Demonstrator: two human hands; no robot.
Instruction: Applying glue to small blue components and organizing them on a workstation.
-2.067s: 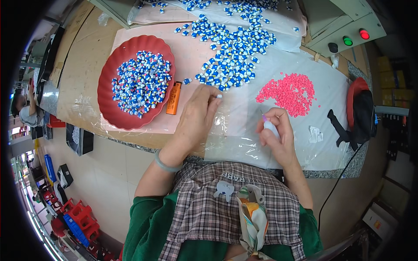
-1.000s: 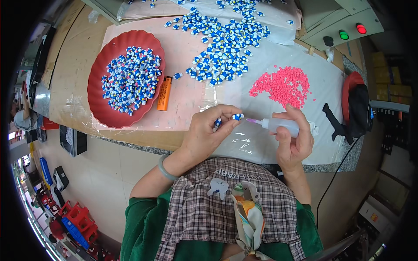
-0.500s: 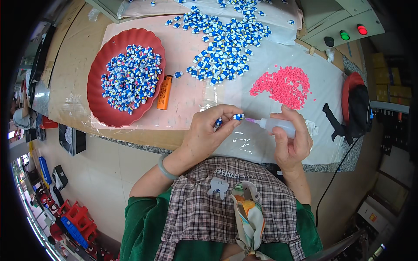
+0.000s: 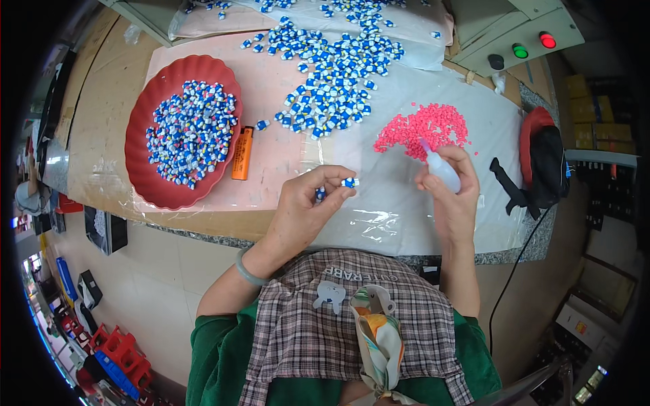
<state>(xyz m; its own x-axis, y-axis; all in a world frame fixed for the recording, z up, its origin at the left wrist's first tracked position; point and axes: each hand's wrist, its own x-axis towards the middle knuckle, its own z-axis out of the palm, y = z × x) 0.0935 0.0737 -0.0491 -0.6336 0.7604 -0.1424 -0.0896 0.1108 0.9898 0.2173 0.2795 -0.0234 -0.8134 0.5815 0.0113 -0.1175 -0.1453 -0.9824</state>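
Observation:
My left hand pinches a small blue-and-white piece between thumb and forefinger. A second such piece is tucked against its curled fingers. My right hand is closed around a small white squeeze bottle with a pinkish-purple nozzle. That nozzle points away from me, at the near edge of a spread of tiny pink pieces; whether it touches them I cannot tell. Beyond my left hand lies a heap of blue-and-white pieces on the covered table.
At the left, a red scalloped bowl holds many finished-looking blue-and-white pieces, with an orange lighter beside it. One loose piece lies near the lighter. A metal box with lit buttons stands back right, and a black-and-red item sits at the right edge.
My right hand has swung the bottle's nozzle from the pinched piece over to the pink pieces. My left hand still holds the same piece. The whole view has shifted slightly.

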